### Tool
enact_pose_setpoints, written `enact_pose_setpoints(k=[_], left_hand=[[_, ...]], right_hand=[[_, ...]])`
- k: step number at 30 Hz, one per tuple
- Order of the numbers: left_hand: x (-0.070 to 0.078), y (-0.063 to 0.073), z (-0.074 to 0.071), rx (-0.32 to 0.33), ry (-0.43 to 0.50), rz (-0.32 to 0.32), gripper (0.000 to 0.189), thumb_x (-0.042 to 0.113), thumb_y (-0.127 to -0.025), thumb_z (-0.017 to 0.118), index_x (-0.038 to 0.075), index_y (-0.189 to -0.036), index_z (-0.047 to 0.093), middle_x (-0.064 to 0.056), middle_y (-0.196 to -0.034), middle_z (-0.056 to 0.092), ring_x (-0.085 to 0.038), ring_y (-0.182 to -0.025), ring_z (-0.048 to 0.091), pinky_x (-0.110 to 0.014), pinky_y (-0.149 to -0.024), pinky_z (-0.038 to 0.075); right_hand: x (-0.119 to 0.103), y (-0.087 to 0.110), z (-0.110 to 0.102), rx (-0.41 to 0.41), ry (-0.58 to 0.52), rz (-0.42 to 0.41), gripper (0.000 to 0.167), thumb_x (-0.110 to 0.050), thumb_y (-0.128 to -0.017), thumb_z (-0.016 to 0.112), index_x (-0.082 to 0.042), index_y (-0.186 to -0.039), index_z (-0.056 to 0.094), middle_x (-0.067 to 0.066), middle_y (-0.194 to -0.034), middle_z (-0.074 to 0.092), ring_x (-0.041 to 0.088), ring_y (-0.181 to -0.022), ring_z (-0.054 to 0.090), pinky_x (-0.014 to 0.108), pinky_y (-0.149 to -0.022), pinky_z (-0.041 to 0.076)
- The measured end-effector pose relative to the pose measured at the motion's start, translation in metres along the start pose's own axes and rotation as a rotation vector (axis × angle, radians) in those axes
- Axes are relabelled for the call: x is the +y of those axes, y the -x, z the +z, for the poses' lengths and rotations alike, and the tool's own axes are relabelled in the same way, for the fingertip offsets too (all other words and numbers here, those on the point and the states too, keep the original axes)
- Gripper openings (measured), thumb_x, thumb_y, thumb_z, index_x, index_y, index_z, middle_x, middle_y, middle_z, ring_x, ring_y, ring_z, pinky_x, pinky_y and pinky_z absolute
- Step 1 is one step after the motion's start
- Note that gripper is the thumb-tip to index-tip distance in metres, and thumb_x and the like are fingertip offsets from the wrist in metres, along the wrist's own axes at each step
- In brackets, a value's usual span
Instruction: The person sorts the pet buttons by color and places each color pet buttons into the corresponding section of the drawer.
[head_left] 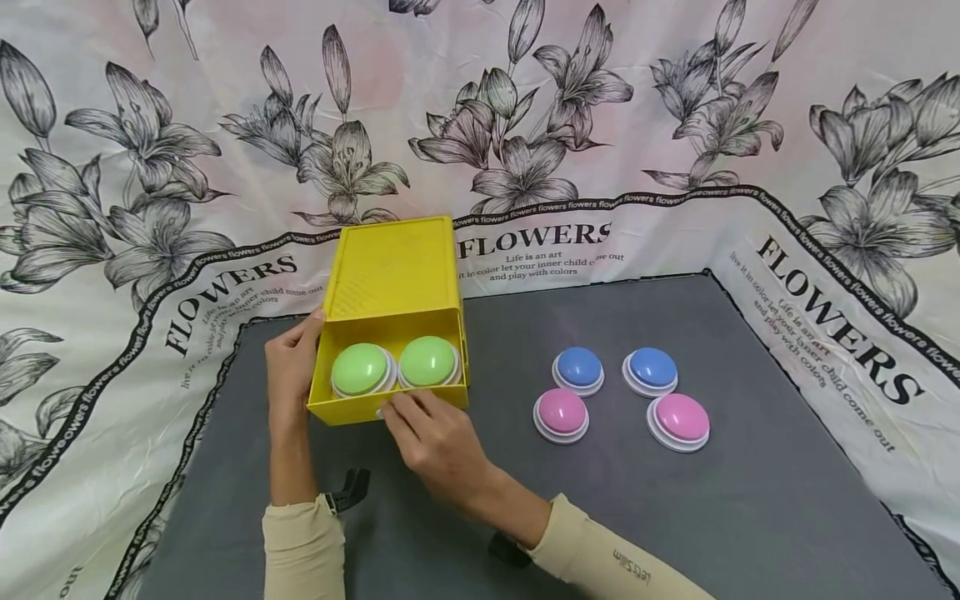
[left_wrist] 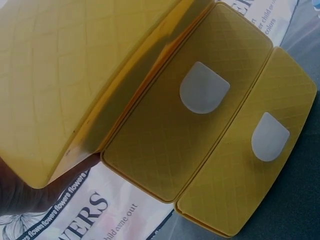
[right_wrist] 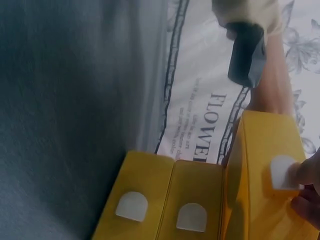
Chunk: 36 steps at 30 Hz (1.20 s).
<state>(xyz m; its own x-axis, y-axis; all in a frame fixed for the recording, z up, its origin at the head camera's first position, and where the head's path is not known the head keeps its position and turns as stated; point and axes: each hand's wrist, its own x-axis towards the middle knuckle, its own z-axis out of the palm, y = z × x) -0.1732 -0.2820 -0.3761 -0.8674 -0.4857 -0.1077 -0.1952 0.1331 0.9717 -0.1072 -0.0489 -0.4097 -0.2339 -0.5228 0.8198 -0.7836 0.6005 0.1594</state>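
Observation:
A yellow drawer box (head_left: 393, 275) stands at the back of the table with its top drawer (head_left: 352, 410) pulled out. Two green dome buttons (head_left: 360, 369) with white rims sit side by side inside that drawer. My left hand (head_left: 292, 367) grips the box's left side, the thumb near its top edge. At the drawer front, my right hand (head_left: 442, 446) pinches the white tab handle (right_wrist: 281, 172) between thumb and finger. Below, two more drawer fronts with white tabs (left_wrist: 204, 89) are closed, as the left wrist view shows.
Right of the box lie two blue dome buttons (head_left: 579, 367) and, nearer, two pink dome buttons (head_left: 562, 411), all white-rimmed. The grey table (head_left: 757, 500) is bordered by a white flower-printed cloth (head_left: 510, 150) that rises behind the box.

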Motion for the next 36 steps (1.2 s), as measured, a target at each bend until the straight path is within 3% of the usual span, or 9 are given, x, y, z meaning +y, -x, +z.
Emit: enact_pose_setpoints(k=[5,12,15,17,19,22,31,36], left_hand=[[-0.001,-0.001,0.003,-0.008,0.057,0.005,0.052,0.053,-0.097,0.071,0.014,-0.130,0.075,0.006,-0.101,0.076,-0.005,-0.073,0.071,-0.015,-0.062,0.059],[0.002,0.000,0.002,-0.021,0.100,-0.001,0.052,0.050,-0.097,0.072,0.011,-0.132,0.074,0.013,-0.082,0.073,-0.004,-0.062,0.063,-0.015,-0.053,0.051],[0.003,0.000,0.002,-0.026,0.112,-0.021,0.051,0.050,-0.098,0.071,0.013,-0.133,0.073,0.007,-0.101,0.076,-0.004,-0.078,0.068,-0.012,-0.062,0.057],[0.003,0.001,0.003,-0.038,0.125,-0.020,0.050,0.048,-0.099,0.070,0.012,-0.135,0.072,0.001,-0.124,0.075,-0.007,-0.101,0.073,-0.014,-0.074,0.063],[0.002,0.001,0.004,-0.050,0.128,-0.007,0.050,0.045,-0.101,0.068,0.011,-0.137,0.070,-0.001,-0.144,0.068,-0.012,-0.123,0.070,-0.018,-0.084,0.064],[0.003,0.002,0.006,-0.063,0.147,0.013,0.050,0.042,-0.102,0.068,0.009,-0.139,0.067,-0.006,-0.154,0.059,-0.019,-0.140,0.061,-0.026,-0.095,0.063],[0.004,0.003,0.010,-0.085,0.154,0.020,0.050,0.041,-0.104,0.066,0.008,-0.142,0.064,-0.006,-0.157,0.055,-0.022,-0.144,0.056,-0.038,-0.106,0.058],[0.005,0.003,0.008,-0.077,0.168,-0.003,0.051,0.041,-0.104,0.065,0.009,-0.144,0.063,-0.004,-0.160,0.052,-0.022,-0.146,0.055,-0.038,-0.108,0.057]], right_hand=[[0.009,-0.006,0.011,-0.014,0.053,-0.040,0.016,-0.011,-0.104,0.064,-0.007,-0.108,0.080,0.004,-0.103,0.073,0.016,-0.090,0.065,0.020,-0.082,0.062],[0.031,-0.020,0.030,-0.004,0.088,-0.017,0.010,-0.016,-0.097,0.076,-0.009,-0.104,0.080,0.004,-0.099,0.071,0.017,-0.086,0.063,0.019,-0.073,0.060],[0.041,-0.026,0.040,-0.021,0.077,0.001,0.012,-0.017,-0.098,0.076,-0.009,-0.104,0.080,0.005,-0.101,0.072,0.018,-0.088,0.063,0.019,-0.071,0.060],[0.048,-0.030,0.046,-0.033,0.066,0.013,0.012,-0.017,-0.098,0.075,-0.008,-0.105,0.080,0.005,-0.102,0.072,0.018,-0.088,0.063,0.019,-0.070,0.061],[0.054,-0.033,0.052,-0.049,0.058,0.023,0.013,-0.017,-0.100,0.073,-0.008,-0.106,0.079,0.005,-0.102,0.071,0.018,-0.088,0.063,0.019,-0.070,0.061],[0.064,-0.036,0.060,-0.071,0.060,0.032,0.013,-0.015,-0.102,0.069,-0.007,-0.107,0.079,0.006,-0.103,0.070,0.018,-0.088,0.062,0.019,-0.069,0.059],[0.072,-0.035,0.061,-0.136,0.053,0.033,0.017,-0.012,-0.105,0.064,-0.007,-0.114,0.078,0.006,-0.109,0.070,0.018,-0.092,0.060,0.018,-0.070,0.059],[0.075,-0.034,0.050,-0.174,-0.109,0.096,0.019,-0.008,-0.101,0.069,-0.006,-0.118,0.077,0.008,-0.117,0.070,0.019,-0.103,0.065,0.021,-0.082,0.062]])
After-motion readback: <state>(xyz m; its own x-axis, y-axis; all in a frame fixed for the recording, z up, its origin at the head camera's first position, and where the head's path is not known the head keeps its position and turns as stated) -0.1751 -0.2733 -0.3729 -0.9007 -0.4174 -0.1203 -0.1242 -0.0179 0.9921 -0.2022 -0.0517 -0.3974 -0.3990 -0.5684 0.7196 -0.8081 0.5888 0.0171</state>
